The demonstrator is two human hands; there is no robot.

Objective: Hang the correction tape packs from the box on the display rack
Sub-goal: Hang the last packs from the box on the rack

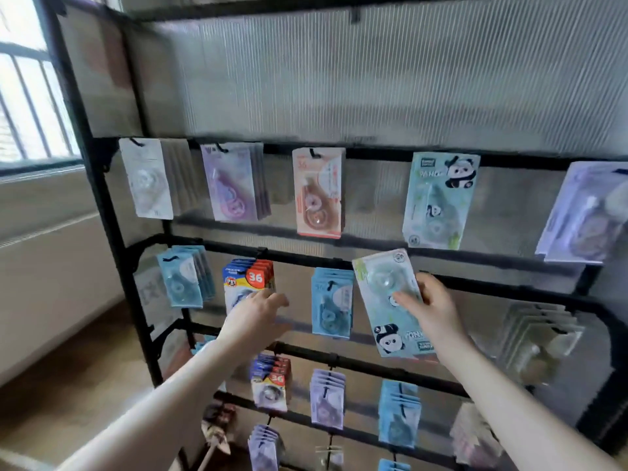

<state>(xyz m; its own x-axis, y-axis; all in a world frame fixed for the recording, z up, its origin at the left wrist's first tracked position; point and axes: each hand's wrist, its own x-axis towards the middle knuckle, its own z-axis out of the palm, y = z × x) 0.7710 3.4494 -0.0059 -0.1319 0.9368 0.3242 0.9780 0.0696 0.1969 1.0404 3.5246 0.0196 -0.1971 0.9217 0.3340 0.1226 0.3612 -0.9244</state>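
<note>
My right hand grips a light-blue panda correction tape pack, held upside down and tilted in front of the second rail of the black display rack. Another panda pack hangs on the top rail, above and slightly right of the held one. My left hand reaches forward with fingers apart and holds nothing, just below a yellow and red "36" pack stack. The box is not in view.
The rails carry several hanging stacks: white, purple and orange packs on top, blue packs beside the held pack, more below. A window and a wall are on the left.
</note>
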